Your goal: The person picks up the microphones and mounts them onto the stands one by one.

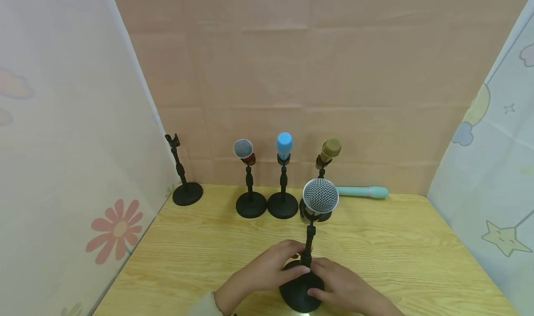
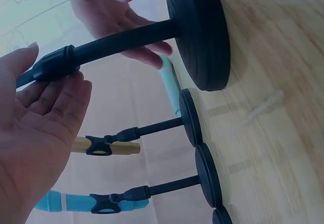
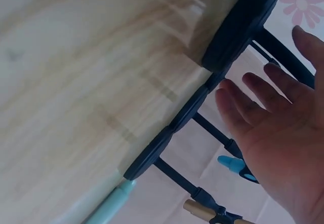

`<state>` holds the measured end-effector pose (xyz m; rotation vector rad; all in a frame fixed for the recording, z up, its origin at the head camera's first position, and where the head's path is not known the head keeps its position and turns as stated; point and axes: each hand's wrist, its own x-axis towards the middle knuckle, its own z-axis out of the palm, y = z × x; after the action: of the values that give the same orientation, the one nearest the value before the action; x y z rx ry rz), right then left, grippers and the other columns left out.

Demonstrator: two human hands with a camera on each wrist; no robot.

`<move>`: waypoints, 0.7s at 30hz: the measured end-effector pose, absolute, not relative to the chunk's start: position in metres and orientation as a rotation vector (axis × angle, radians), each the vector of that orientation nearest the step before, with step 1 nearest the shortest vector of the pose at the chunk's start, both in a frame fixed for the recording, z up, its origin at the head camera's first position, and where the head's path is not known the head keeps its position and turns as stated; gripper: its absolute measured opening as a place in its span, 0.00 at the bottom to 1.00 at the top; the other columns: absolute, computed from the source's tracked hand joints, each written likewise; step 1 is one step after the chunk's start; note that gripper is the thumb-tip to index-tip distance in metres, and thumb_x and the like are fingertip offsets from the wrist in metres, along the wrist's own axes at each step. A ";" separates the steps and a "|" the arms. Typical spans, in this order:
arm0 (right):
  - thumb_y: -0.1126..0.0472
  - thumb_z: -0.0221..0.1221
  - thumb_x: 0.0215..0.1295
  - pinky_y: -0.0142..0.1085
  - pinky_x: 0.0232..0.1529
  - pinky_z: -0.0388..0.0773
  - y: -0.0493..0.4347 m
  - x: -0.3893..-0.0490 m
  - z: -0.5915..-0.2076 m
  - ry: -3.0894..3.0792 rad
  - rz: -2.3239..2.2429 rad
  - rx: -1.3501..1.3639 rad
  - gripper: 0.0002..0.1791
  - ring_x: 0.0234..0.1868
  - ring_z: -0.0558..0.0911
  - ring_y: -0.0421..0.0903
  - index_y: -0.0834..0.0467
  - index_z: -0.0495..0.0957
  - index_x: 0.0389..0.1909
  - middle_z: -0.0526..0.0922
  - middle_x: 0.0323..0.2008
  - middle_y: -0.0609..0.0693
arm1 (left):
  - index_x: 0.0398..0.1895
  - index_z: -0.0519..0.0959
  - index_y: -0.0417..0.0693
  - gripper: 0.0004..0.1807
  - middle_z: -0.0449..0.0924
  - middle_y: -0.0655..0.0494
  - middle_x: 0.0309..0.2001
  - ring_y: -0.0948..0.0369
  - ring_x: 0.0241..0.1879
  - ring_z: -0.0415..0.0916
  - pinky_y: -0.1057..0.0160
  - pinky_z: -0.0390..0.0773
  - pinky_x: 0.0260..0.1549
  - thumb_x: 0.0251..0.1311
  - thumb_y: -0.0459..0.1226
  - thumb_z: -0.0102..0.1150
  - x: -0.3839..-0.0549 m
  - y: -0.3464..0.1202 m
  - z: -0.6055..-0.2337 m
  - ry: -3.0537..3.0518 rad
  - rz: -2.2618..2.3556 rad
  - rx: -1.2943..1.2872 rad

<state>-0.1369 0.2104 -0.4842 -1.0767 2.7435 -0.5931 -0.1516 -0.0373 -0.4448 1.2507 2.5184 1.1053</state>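
A black desk microphone stand (image 1: 302, 297) stands near the front of the table, carrying a microphone with a silver mesh head (image 1: 320, 196). My left hand (image 1: 269, 269) holds the stand's upright, its thumb on one side and its fingers on the other at the collar (image 2: 55, 64). On the other side, my right hand (image 1: 344, 286) is beside the upright, above the round base. Its fingers are extended and spread in the right wrist view, around no object. The lower part of this microphone is mostly hidden in the head view.
Behind stand three more loaded stands, with a silver-and-red microphone (image 1: 244, 149), a blue one (image 1: 284, 143) and a gold one (image 1: 331, 148). An unloaded stand (image 1: 187, 193) is at the back left. A mint microphone (image 1: 367, 192) lies along the back edge.
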 end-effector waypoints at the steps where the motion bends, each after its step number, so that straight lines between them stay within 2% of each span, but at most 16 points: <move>1: 0.37 0.58 0.71 0.44 0.55 0.82 0.211 -0.136 -0.485 2.746 -0.581 -1.076 0.32 0.59 0.80 0.45 0.53 0.75 0.66 0.78 0.61 0.47 | 0.67 0.73 0.55 0.23 0.77 0.62 0.62 0.68 0.61 0.74 0.67 0.76 0.58 0.76 0.52 0.49 -0.152 -0.036 -0.445 2.518 1.102 1.251; 4: 0.36 0.58 0.70 0.42 0.52 0.83 0.211 -0.134 -0.487 2.740 -0.560 -1.067 0.32 0.55 0.81 0.42 0.53 0.76 0.65 0.79 0.58 0.47 | 0.67 0.73 0.54 0.24 0.77 0.62 0.62 0.67 0.61 0.75 0.65 0.77 0.58 0.76 0.53 0.47 -0.153 -0.033 -0.444 2.524 1.081 1.242; 9: 0.36 0.59 0.69 0.42 0.53 0.83 0.211 -0.135 -0.491 2.710 -0.552 -1.033 0.32 0.55 0.80 0.40 0.51 0.76 0.65 0.78 0.59 0.48 | 0.65 0.75 0.54 0.22 0.78 0.63 0.62 0.68 0.61 0.75 0.65 0.77 0.58 0.77 0.52 0.47 -0.154 -0.029 -0.445 2.521 1.076 1.229; 13: 0.36 0.59 0.69 0.39 0.51 0.83 0.211 -0.136 -0.497 2.736 -0.511 -1.125 0.29 0.53 0.79 0.38 0.51 0.78 0.60 0.78 0.57 0.47 | 0.62 0.76 0.54 0.20 0.80 0.63 0.58 0.69 0.59 0.76 0.66 0.77 0.57 0.77 0.50 0.47 -0.155 -0.027 -0.445 2.509 1.093 1.211; 16: 0.36 0.59 0.69 0.39 0.51 0.83 0.211 -0.136 -0.497 2.748 -0.470 -1.155 0.27 0.53 0.80 0.39 0.53 0.79 0.57 0.78 0.58 0.47 | 0.60 0.78 0.54 0.18 0.81 0.64 0.56 0.71 0.57 0.77 0.66 0.78 0.56 0.76 0.49 0.49 -0.156 -0.026 -0.445 2.499 1.104 1.178; 21: 0.36 0.58 0.69 0.44 0.55 0.82 0.211 -0.133 -0.495 2.720 -0.455 -1.085 0.29 0.59 0.80 0.42 0.52 0.80 0.60 0.77 0.64 0.50 | 0.57 0.80 0.52 0.16 0.83 0.66 0.53 0.74 0.52 0.78 0.69 0.79 0.53 0.74 0.47 0.53 -0.156 -0.024 -0.443 2.481 1.138 1.120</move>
<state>-0.1332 0.2113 -0.4945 -1.0853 2.7204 -0.4547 -0.1559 -0.0243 -0.4429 1.1195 2.4809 1.1381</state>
